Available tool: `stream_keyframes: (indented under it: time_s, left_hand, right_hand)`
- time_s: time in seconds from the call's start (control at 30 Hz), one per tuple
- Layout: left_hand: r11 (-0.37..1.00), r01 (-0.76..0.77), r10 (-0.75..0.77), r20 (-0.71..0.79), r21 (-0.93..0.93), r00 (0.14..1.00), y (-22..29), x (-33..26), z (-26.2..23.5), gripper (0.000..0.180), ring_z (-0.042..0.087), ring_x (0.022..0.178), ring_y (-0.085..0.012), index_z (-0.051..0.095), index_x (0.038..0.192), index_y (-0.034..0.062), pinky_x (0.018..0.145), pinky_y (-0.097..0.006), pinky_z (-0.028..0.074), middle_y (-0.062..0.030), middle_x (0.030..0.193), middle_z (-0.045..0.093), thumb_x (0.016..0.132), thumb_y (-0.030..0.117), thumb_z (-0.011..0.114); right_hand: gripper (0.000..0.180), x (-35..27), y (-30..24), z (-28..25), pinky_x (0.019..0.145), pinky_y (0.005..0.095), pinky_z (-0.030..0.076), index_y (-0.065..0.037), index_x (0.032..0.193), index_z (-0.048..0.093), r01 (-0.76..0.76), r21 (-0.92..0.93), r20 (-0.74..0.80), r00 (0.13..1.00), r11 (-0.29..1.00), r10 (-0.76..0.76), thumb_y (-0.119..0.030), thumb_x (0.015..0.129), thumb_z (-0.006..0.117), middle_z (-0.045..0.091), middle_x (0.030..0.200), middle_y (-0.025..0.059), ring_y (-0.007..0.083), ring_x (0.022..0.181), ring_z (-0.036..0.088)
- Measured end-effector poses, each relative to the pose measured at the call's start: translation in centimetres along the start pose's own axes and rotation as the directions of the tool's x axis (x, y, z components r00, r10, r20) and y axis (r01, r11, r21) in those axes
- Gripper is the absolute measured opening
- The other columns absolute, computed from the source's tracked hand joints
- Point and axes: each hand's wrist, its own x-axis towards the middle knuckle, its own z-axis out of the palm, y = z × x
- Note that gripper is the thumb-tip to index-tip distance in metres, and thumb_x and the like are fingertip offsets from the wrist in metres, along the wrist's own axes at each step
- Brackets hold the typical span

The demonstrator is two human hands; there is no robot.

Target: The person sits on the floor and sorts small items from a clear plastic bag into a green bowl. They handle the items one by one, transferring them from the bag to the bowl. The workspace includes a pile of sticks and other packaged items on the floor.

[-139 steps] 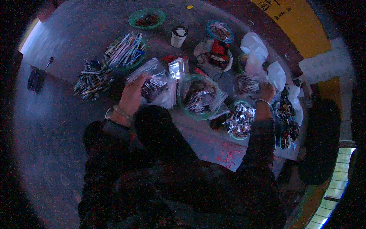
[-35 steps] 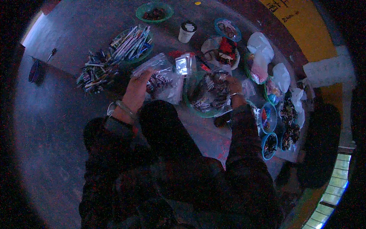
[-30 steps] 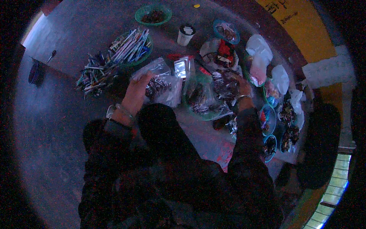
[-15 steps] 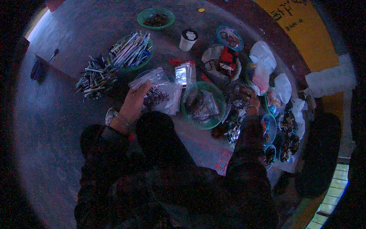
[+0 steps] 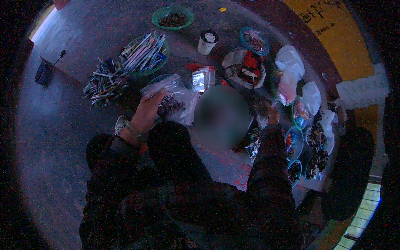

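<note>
My left hand (image 5: pixel 151 109) is closed on the upper left edge of a clear plastic zip bag (image 5: pixel 187 100). Small dark pieces (image 5: pixel 170 105) lie inside the bag. Over on the right, my right hand (image 5: pixel 273 115) reaches down to a dark heap of small items in clear plastic (image 5: pixel 260 109). Its fingers are dim and partly hidden, so their grip cannot be made out. Between the two hands a round blurred patch covers what stands there. Beyond the bag are flat silvery packets (image 5: pixel 201 80) with red edges.
Pens fill a green basket (image 5: pixel 167 58), with a loose pen pile (image 5: pixel 104 83) beside it. Farther off stand another green basket (image 5: pixel 156 23), a white cup (image 5: pixel 206 46) and a cloth-lined container (image 5: pixel 233 64). White plastic bags (image 5: pixel 288 58) and small baskets (image 5: pixel 295 143) line the right.
My right hand has shifted slightly left and nearer over the dark heap. My left hand stays on the bag. The green basket between them is now hidden by a blur.
</note>
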Motion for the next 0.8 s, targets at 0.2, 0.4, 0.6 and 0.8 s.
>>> stream_keyframes:
  time_s: [0.2, 0.4, 0.6, 0.8]
  left_hand:
    - [0.934, -0.145, 0.115, 0.112, 0.326, 0.987, -2.0, 0.4, -1.0, 0.029, 0.053, 0.095, -0.0249, 0.048, 0.110, -0.0028, 0.085, -0.033, 0.039, -0.0142, 0.104, 0.055, 0.088, 0.015, 0.040]
    - [0.977, -0.034, 0.014, 0.093, 0.209, 0.996, -0.5, -0.2, -1.5, 0.031, 0.050, 0.100, -0.0290, 0.050, 0.108, -0.0025, 0.088, -0.034, 0.037, -0.0170, 0.107, 0.053, 0.090, 0.017, 0.035]
    - [0.929, -0.213, 0.201, 0.071, 0.302, 0.977, -0.5, -0.6, -0.6, 0.033, 0.049, 0.102, -0.0253, 0.054, 0.103, -0.0021, 0.089, -0.033, 0.036, -0.0156, 0.106, 0.054, 0.091, 0.021, 0.034]
    - [0.962, 0.120, -0.120, 0.014, -0.245, 0.993, -0.5, -0.8, -0.9, 0.032, 0.050, 0.094, -0.0154, 0.057, 0.099, -0.0010, 0.084, -0.030, 0.038, -0.0077, 0.100, 0.057, 0.088, 0.026, 0.043]
  right_hand:
    - [0.051, 0.0, -2.1, -1.0, 0.076, 0.0428, 0.044, -0.006, 0.097, 0.059, 0.016, 0.072, 0.067, 0.998, 0.997, -0.021, -0.052, 0.075, 0.049, 0.058, 0.094, 0.0176, 0.0340, 0.087, 0.055]
    - [0.051, -2.0, -3.9, -0.4, 0.077, 0.0428, 0.044, -0.007, 0.097, 0.059, 0.041, -0.022, -0.437, 0.899, 0.999, -0.046, -0.051, 0.075, 0.049, 0.058, 0.094, 0.0174, 0.0337, 0.087, 0.055]
    - [0.050, -6.8, -7.2, 2.9, 0.077, 0.0429, 0.044, -0.007, 0.098, 0.059, 0.043, -0.110, -0.146, 0.988, 0.993, -0.059, -0.051, 0.075, 0.049, 0.057, 0.095, 0.0173, 0.0334, 0.088, 0.055]
    - [0.050, -12.4, -8.3, 9.1, 0.078, 0.0429, 0.043, -0.007, 0.098, 0.058, -0.075, -0.322, 0.189, 0.972, 0.944, 0.142, -0.050, 0.075, 0.050, 0.057, 0.095, 0.0172, 0.0332, 0.088, 0.055]
